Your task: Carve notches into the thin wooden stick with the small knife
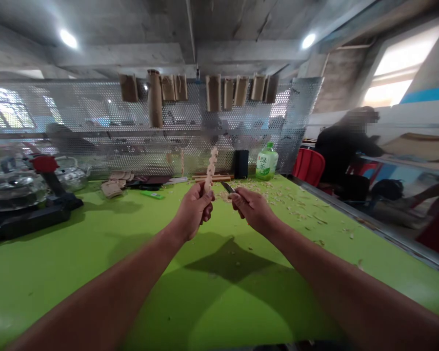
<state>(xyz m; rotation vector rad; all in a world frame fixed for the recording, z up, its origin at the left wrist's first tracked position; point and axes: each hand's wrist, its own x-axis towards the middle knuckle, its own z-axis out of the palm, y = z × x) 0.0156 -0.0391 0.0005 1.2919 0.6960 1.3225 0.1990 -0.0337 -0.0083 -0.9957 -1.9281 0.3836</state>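
My left hand [197,207] is closed around the lower end of a slim carved wooden stick [211,165], notched along its length and held upright. In my right hand [251,207] is a knife [227,188], its short dark blade pointing up and left toward the stick. A small gap lies between blade and wood. The fingers of my right hand hide the knife's handle. Both hands are above the green tabletop [161,292], where pale wood shavings [296,204] are scattered, mostly behind and to the right of my hands.
A green-labelled bottle [266,163] and a black box-like object [241,164] stand at the back. Flat wooden pieces [113,187] and a green cutter-like object [151,194] lie left. Glass pots [14,187] crowd the far left. A person [346,146] sits at right beyond a red chair [309,163].
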